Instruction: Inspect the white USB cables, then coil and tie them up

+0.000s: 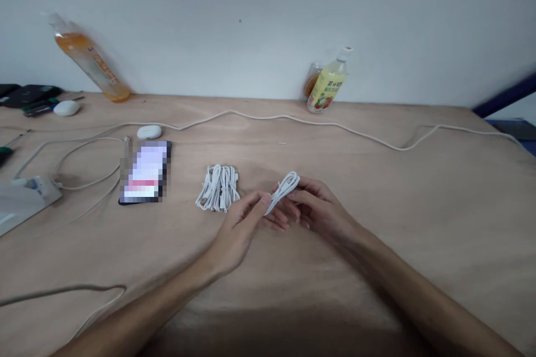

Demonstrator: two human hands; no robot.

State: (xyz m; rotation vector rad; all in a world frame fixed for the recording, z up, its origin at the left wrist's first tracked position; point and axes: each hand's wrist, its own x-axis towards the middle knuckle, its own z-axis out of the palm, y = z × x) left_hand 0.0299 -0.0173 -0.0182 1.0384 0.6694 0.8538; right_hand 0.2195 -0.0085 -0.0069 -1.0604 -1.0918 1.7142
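Working across the wooden table from the left, I am logging:

- Power strip at the left edge, a white cord looping from it; dark tools behind.
- Orange drink bottle leaning against the wall.
- Two white pebble-shaped cases — one far left, one just behind the phone, which is lying flat with its screen lit.
- Pile of coiled white cables, resting between the phone and the hands, close to the left hand but apart from it.
- Left hand: thumb and forefinger are pinching the lower end of a folded white cable bundle.
- Right hand: fingers are curling round the same bundle, whose looped end is poking out above them, held just over the table.
- Yellow-green bottle at the wall, a long white cord trailing across in front of it.

Handling note, as I am judging it: the bundle is light, limp and springy — likely to uncoil if released. Gripping across the middle of the folds, all strands together, looks safest.
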